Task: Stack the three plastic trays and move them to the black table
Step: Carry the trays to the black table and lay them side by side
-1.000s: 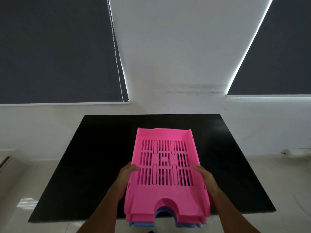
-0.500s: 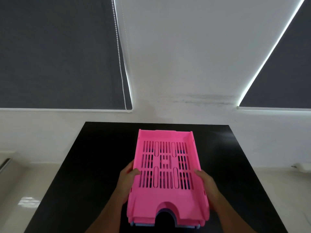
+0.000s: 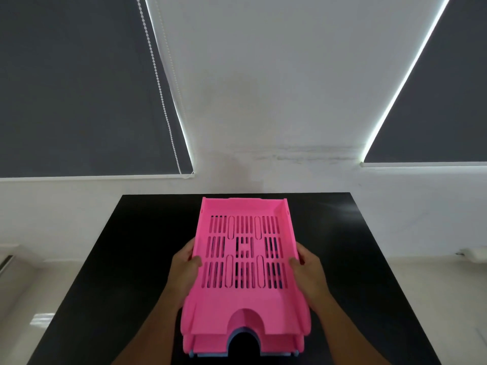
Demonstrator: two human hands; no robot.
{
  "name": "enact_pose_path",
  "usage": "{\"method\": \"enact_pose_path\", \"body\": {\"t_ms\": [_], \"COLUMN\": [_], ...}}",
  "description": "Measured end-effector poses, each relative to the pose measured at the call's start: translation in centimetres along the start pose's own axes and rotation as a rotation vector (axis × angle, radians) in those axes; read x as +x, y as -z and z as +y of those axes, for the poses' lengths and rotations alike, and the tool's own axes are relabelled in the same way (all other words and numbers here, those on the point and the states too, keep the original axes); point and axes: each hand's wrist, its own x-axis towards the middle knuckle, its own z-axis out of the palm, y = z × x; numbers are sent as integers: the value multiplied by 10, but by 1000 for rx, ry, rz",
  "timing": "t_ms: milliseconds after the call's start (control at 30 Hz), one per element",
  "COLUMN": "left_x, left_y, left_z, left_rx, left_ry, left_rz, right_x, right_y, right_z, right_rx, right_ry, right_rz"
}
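A stack of slotted plastic trays (image 3: 245, 299) is over the middle of the black table (image 3: 137, 246). The top tray is pink, a second pink tray shows under it, and a blue-grey tray edge (image 3: 210, 354) peeks out at the bottom front. My left hand (image 3: 184, 267) grips the stack's left wall, thumb over the rim. My right hand (image 3: 308, 270) grips the right wall the same way. I cannot tell whether the stack rests on the table or hangs just above it.
The black table stands against a white wall (image 3: 263, 101) with dark roller blinds (image 3: 79, 88) on both sides. A bead chain (image 3: 160, 93) hangs by the left blind. Pale floor (image 3: 23, 299) lies on either side of the table.
The stack and both hands have moved forward, further over the black table. The table's near edge has dropped out of view.
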Motion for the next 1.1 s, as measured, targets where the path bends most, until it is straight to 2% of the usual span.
{"method": "enact_pose_path", "body": {"t_ms": [233,433,633,833,1100], "left_x": [12,14,12,11,7], "left_y": [-46,-135,-217,-275,-295], "left_z": [34,36,27,13,-30], "left_rx": [79,134,134,195,322], "left_ry": [-102,-120,-127,-82,87], "left_rz": [21,19,-61,-73,-63], "right_x": [22,35,37,50,54], "right_y": [50,129,205,255,265], "right_z": [-5,13,41,74,122], "right_rx": [29,-18,-49,-112,-185], "right_ry": [33,33,24,-32,-88], "right_rz": [66,139,186,196,111]}}
